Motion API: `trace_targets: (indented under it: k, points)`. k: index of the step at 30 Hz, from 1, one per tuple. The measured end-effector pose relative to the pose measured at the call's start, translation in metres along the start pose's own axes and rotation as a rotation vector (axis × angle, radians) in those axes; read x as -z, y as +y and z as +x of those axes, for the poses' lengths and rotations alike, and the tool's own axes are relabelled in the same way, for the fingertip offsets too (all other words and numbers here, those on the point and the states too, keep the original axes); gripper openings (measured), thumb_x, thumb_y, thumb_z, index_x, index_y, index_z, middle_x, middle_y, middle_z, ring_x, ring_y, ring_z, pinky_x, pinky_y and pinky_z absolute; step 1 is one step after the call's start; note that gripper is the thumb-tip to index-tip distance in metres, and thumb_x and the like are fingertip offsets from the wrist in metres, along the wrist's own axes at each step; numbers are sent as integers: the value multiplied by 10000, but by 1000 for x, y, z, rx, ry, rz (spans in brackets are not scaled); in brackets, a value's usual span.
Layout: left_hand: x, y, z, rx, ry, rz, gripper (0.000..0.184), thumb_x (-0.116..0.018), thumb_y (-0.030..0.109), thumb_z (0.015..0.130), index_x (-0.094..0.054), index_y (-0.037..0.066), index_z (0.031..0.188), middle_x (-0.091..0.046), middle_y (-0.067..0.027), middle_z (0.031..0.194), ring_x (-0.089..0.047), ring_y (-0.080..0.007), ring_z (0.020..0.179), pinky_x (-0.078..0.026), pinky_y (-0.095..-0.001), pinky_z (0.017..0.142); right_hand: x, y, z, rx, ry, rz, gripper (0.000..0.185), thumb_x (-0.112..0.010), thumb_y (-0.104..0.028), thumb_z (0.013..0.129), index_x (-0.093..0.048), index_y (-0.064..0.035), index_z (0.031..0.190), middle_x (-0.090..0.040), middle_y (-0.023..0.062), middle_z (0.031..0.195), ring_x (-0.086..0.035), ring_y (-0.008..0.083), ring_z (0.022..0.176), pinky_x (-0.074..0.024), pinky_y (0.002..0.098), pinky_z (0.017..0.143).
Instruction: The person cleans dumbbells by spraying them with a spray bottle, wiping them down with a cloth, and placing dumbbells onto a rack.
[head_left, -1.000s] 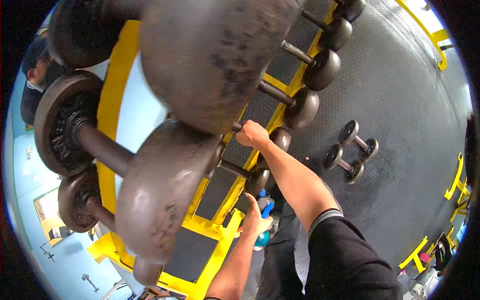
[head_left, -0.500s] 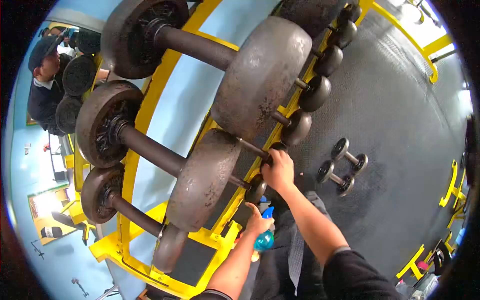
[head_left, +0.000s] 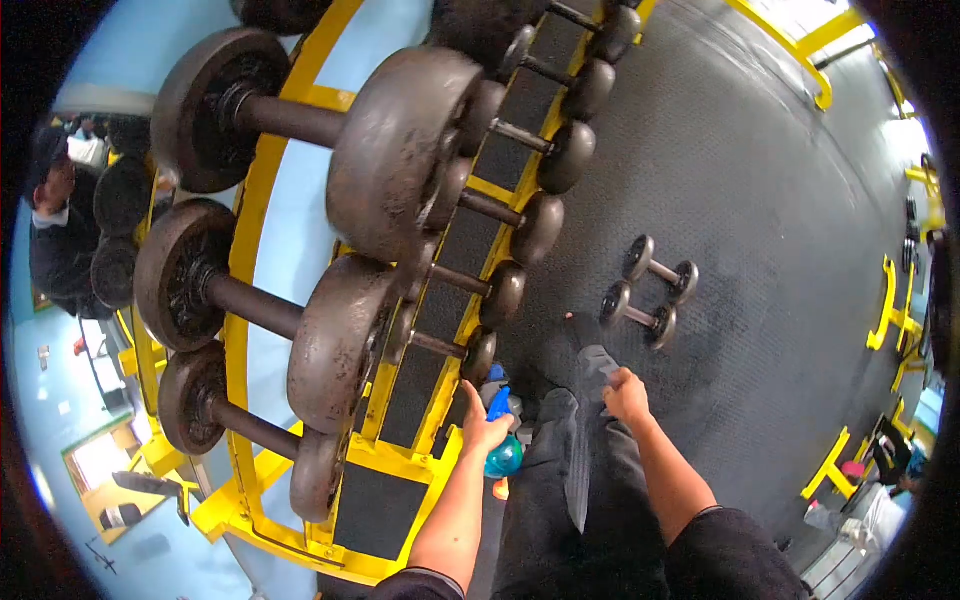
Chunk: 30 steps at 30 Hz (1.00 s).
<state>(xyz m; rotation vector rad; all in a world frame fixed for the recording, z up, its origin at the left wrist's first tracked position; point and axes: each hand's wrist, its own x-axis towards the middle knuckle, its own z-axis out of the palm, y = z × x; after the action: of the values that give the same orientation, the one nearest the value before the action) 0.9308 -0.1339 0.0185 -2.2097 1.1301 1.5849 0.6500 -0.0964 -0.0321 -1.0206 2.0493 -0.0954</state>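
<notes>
With our left hand (head_left: 487,430) we hold a shiny, round teal bottle (head_left: 505,460) with a blue top (head_left: 498,403), near fat, scuffed dark dumbbells (head_left: 400,150) on a yellow rack (head_left: 390,461), while our right hand (head_left: 626,396) curls near our dark trousers (head_left: 540,480), and we cannot tell if it grips anything.

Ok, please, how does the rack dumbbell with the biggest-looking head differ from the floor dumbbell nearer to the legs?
The rack dumbbell is up on the yellow rack; the floor dumbbell lies on black matting. The rack dumbbell's handle is dark; the floor dumbbell's looks paler. Both have dark, round heads.
</notes>
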Motion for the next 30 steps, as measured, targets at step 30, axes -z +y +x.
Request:
trace_targets:
  k: [30]
  points:
    - [-173,222,-257,-990,-276,126,1031,-710,233,751,-24,69,1504,-154,-220,1534,-135,-283,1429,-200,-368,1131,259,103,-89,-428,-678,1348,334,-748,-317,791,-665,-61,988,-685,56,905,-635,190,772,-504,357,749]
